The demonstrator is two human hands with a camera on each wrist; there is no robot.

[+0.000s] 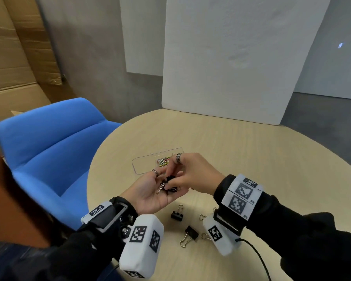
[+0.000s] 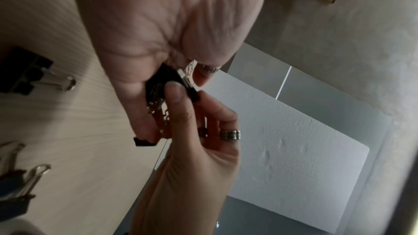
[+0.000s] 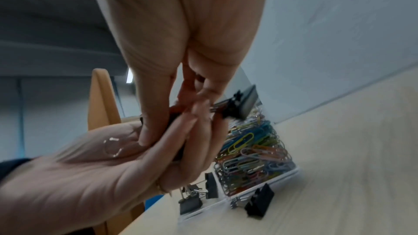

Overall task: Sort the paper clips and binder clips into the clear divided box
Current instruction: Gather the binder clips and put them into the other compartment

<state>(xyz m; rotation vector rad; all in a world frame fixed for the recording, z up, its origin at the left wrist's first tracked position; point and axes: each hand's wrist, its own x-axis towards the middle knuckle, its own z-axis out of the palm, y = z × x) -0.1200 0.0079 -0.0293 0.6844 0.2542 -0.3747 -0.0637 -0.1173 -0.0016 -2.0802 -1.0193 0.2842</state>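
My left hand (image 1: 162,186) lies palm up above the table, its fingers curled round a few black binder clips (image 1: 171,184). My right hand (image 1: 173,177) reaches in from the right and pinches one black binder clip (image 3: 235,104) between thumb and fingers. Just behind both hands sits the clear divided box (image 1: 142,161), with a heap of coloured paper clips (image 3: 248,149) in one compartment. Beside that heap stand more black binder clips (image 3: 210,187). Two loose binder clips (image 1: 177,213) (image 1: 190,234) rest on the table near my wrists.
The round pale wooden table (image 1: 251,155) has a white foam board (image 1: 231,57) standing at its far edge. A blue chair (image 1: 49,151) is close on the left. Small metal clips (image 1: 203,217) lie by my right wrist, and a black cable (image 1: 255,254) runs off it.
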